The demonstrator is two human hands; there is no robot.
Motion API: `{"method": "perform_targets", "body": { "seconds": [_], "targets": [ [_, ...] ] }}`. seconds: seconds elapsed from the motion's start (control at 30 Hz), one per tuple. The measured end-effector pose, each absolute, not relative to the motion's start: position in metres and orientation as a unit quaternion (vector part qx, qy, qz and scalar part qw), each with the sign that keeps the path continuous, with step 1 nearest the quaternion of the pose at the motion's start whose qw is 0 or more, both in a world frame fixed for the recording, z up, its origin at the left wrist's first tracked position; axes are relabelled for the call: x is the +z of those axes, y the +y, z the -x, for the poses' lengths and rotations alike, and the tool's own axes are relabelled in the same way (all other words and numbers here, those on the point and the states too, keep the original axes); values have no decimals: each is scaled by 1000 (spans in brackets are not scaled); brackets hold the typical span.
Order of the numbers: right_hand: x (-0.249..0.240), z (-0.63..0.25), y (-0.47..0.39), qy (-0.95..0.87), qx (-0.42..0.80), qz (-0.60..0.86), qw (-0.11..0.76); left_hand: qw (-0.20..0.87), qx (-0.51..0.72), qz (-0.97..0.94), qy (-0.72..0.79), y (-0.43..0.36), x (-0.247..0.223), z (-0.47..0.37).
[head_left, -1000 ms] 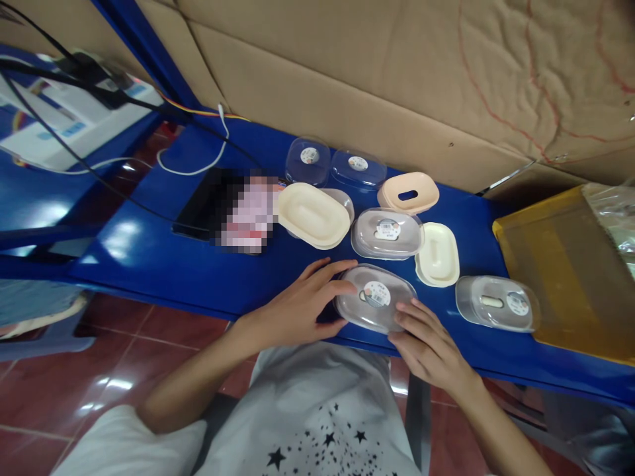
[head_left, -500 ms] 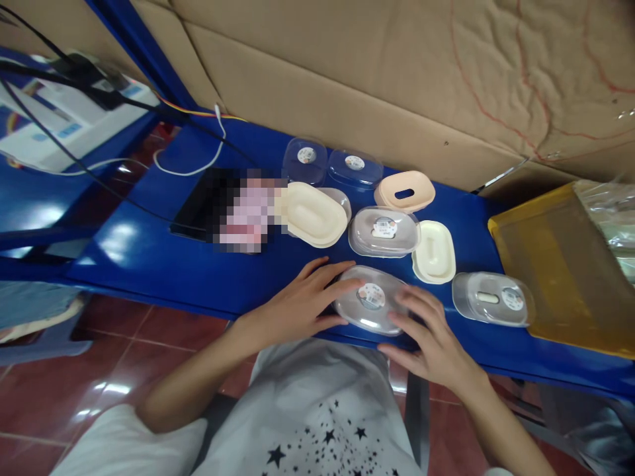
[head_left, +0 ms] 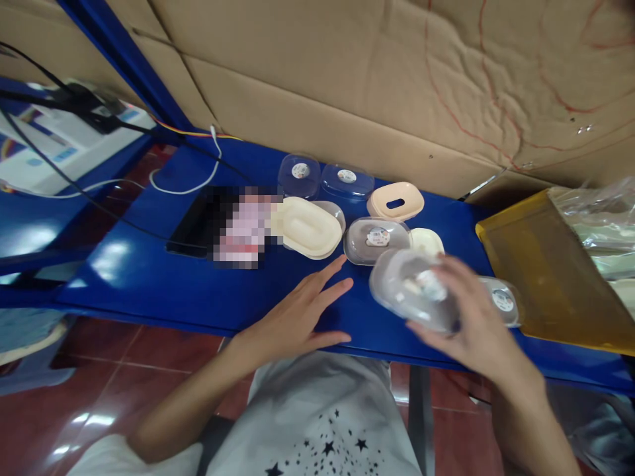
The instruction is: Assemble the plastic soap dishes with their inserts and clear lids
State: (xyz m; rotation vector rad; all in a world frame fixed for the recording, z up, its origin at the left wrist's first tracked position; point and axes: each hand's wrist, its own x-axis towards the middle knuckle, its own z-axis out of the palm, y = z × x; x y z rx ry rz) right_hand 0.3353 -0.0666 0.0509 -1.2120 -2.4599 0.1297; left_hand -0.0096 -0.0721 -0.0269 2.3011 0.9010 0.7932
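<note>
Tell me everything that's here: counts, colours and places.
Main table: 1, blue, across middle
Held container: 1, greyish, right of centre
Covered containers: 2, greyish, centre and right
Lids: 2, clear, table's back
Slotted piece: 1, peach, right of lids
Oval tray: 1, cream, left of centre
Small tray: 1, yellowish, behind held container
Dark item: 1, black, table's left
White cable: 1, white, back left
Equipment: unclear count, white, far left
Cardboard: unclear count, brown, behind table
Box: 1, brown and yellow, right
Floor: 1, red, below
Shirt: 1, white, bottom
Left hand: 1, bare, centre
Right hand: 1, bare, holding container
</note>
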Motion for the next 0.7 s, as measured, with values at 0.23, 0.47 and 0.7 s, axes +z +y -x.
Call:
{"method": "perform_targets", "body": {
  "seconds": [0.23,0.47,0.7],
  "targets": [
    [61,-416,14,-758,-67,631,151,229,254,-869,358,-74,-28,7],
    [19,-434,54,-715,-49,695,56,226,239,-872,363,-73,-26,5],
    [29,-440,33,-778,-61,616,103,215,220,-882,357,-70,-30,4]
  ]
}}
